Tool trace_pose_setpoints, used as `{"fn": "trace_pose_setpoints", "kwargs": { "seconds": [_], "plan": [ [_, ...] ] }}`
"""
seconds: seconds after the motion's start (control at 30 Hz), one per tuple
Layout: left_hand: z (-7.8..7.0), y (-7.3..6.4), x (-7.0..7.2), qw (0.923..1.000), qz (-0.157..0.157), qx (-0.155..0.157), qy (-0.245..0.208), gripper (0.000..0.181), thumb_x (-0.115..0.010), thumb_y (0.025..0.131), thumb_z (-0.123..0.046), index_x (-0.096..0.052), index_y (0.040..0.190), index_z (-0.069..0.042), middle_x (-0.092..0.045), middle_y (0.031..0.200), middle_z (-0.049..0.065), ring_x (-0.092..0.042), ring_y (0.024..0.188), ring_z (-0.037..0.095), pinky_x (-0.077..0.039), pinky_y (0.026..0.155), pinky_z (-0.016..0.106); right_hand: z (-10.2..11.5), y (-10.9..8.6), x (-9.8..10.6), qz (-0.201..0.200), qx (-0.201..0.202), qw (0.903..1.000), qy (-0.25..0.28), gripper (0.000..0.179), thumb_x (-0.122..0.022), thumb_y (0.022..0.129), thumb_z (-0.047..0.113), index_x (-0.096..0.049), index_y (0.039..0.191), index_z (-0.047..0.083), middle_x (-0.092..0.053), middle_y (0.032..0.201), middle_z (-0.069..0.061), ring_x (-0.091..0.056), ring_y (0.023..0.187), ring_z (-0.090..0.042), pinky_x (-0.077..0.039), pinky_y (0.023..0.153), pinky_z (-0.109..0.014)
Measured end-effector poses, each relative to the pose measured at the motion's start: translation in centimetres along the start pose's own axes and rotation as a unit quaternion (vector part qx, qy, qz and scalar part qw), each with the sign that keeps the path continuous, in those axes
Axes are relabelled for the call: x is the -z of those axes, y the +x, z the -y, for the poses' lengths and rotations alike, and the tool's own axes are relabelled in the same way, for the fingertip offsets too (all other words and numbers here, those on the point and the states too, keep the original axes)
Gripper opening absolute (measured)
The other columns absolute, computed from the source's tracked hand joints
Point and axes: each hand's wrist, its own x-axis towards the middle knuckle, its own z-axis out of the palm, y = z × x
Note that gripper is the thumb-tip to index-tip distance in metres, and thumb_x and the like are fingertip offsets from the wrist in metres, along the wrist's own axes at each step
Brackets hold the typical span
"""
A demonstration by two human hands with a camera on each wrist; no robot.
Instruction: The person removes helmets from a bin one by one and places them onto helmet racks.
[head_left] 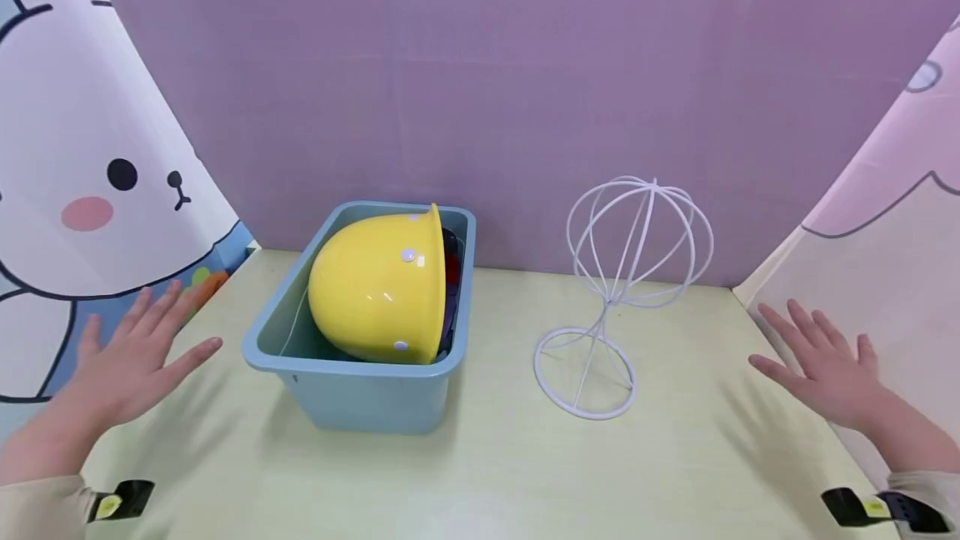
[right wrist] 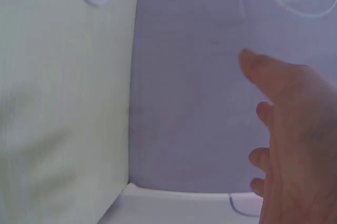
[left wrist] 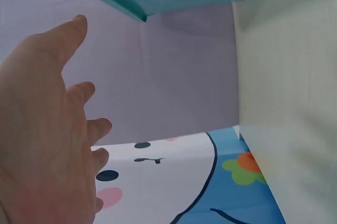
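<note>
In the head view a yellow helmet-shaped bowl (head_left: 367, 290) with pale dots lies on its side in a light blue plastic bin (head_left: 360, 394). Something dark with a red patch (head_left: 452, 269) shows behind its rim, mostly hidden. Right of the bin stands a white wire stand (head_left: 611, 298) with a round cage top and a ring base. My left hand (head_left: 131, 357) hovers left of the bin, fingers spread, holding nothing. Over the table's right side my right hand (head_left: 832, 369) is held up the same way, apart from the wire stand.
The pale wooden table (head_left: 495, 473) meets a purple backdrop (head_left: 480, 90) at its far edge. Printed cartoon panels flank it, a white character (head_left: 97, 132) on the left and a pink-and-cream sheet (head_left: 892, 248) on the right. Both wrists wear dark straps.
</note>
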Motion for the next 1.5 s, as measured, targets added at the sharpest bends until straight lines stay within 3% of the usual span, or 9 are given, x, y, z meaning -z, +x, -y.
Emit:
{"fn": "trace_pose_setpoints", "kwargs": {
  "seconds": [0.17, 0.27, 0.4, 0.5, 0.63, 0.83, 1.2, 1.37, 1.5],
  "plan": [
    [-1.0, -0.2, 0.0, 0.9994, -0.020, -0.016, -0.023, 0.078, -0.044, 0.104, -0.046, 0.001, 0.161, -0.019, -0.003, 0.163, 0.023, 0.008, 0.147, 0.047, 0.021, 0.102, 0.072, 1.6, -0.1, -0.6, -0.033, 0.043, 0.9985, 0.014, 0.075, -0.058, 0.100, 0.031, -0.017, 0.160, 0.017, -0.017, 0.156, -0.034, -0.021, 0.132, -0.064, -0.016, 0.088, -0.083],
    [-1.6, -0.6, -0.2, 0.9978, -0.041, -0.029, -0.042, 0.075, -0.045, 0.104, -0.042, -0.002, 0.161, -0.018, -0.005, 0.165, 0.019, 0.005, 0.149, 0.044, 0.017, 0.104, 0.073, 2.6, -0.2, -1.0, -0.045, 0.071, 0.9958, 0.038, 0.072, -0.063, 0.098, 0.025, -0.025, 0.157, 0.012, -0.029, 0.149, -0.037, -0.032, 0.123, -0.065, -0.027, 0.084, -0.078],
    [-2.3, -1.0, -0.6, 0.9940, -0.072, -0.046, -0.068, 0.072, -0.047, 0.104, -0.037, -0.009, 0.161, -0.015, -0.010, 0.165, 0.016, 0.001, 0.150, 0.040, 0.013, 0.106, 0.073, 4.3, -0.3, -1.7, -0.045, 0.104, 0.9913, 0.067, 0.067, -0.067, 0.095, 0.021, -0.035, 0.153, 0.009, -0.040, 0.143, -0.033, -0.038, 0.124, -0.059, -0.030, 0.092, -0.072],
    [-2.9, -1.3, -0.9, 0.9901, -0.099, -0.061, -0.078, 0.069, -0.048, 0.104, -0.034, -0.015, 0.160, -0.012, -0.016, 0.163, 0.019, -0.005, 0.150, 0.039, 0.008, 0.109, 0.072, 6.0, -0.1, -1.9, -0.046, 0.125, 0.9890, 0.065, 0.062, -0.070, 0.094, 0.021, -0.042, 0.148, 0.008, -0.048, 0.139, -0.023, -0.045, 0.124, -0.047, -0.035, 0.101, -0.049],
    [-4.2, -1.5, -1.1, 0.9840, -0.132, -0.083, -0.086, 0.067, -0.050, 0.104, -0.033, -0.020, 0.159, -0.011, -0.025, 0.160, 0.021, -0.014, 0.149, 0.038, 0.003, 0.113, 0.069, 8.5, 0.2, -1.9, -0.037, 0.141, 0.9879, 0.052, 0.058, -0.070, 0.094, 0.024, -0.045, 0.146, 0.009, -0.055, 0.136, -0.013, -0.055, 0.120, -0.035, -0.039, 0.094, -0.031],
    [-6.4, -1.3, -1.2, 0.9750, -0.162, -0.118, -0.096, 0.063, -0.053, 0.103, -0.033, -0.028, 0.157, -0.012, -0.034, 0.154, 0.022, -0.021, 0.147, 0.038, -0.004, 0.116, 0.064, 12.3, 0.7, -2.2, -0.015, 0.165, 0.9837, 0.070, 0.053, -0.066, 0.097, 0.026, -0.048, 0.144, 0.008, -0.058, 0.136, -0.008, -0.064, 0.110, -0.029, -0.051, 0.085, -0.048],
    [-9.8, -1.6, -1.2, 0.9503, -0.176, -0.236, -0.101, 0.057, -0.060, 0.099, -0.038, -0.047, 0.148, -0.012, -0.046, 0.147, 0.013, -0.025, 0.148, 0.025, -0.010, 0.121, 0.042, 17.7, 2.8, -2.5, 0.017, 0.211, 0.9663, 0.146, 0.049, -0.062, 0.100, 0.026, -0.048, 0.144, 0.011, -0.058, 0.137, -0.005, -0.064, 0.105, -0.022, -0.054, 0.074, -0.033],
    [-10.6, -1.7, -1.4, 0.9439, -0.179, -0.263, -0.088, 0.051, -0.055, 0.102, -0.040, -0.051, 0.144, -0.012, -0.049, 0.145, 0.012, -0.026, 0.147, 0.023, -0.007, 0.121, 0.032, 20.0, 3.9, -2.7, 0.036, 0.220, 0.9570, 0.186, 0.051, -0.060, 0.101, 0.027, -0.046, 0.146, 0.011, -0.059, 0.134, -0.004, -0.064, 0.107, -0.020, -0.055, 0.076, -0.033],
    [-10.8, -1.8, -1.7, 0.9384, -0.192, -0.274, -0.086, 0.048, -0.046, 0.105, -0.043, -0.055, 0.140, -0.011, -0.052, 0.142, 0.011, -0.028, 0.147, 0.022, -0.008, 0.120, 0.031, 22.0, 4.8, -2.8, 0.048, 0.237, 0.9424, 0.231, 0.052, -0.061, 0.100, 0.024, -0.044, 0.147, 0.010, -0.060, 0.131, -0.007, -0.065, 0.106, -0.020, -0.056, 0.079, -0.035]
  ]
}}
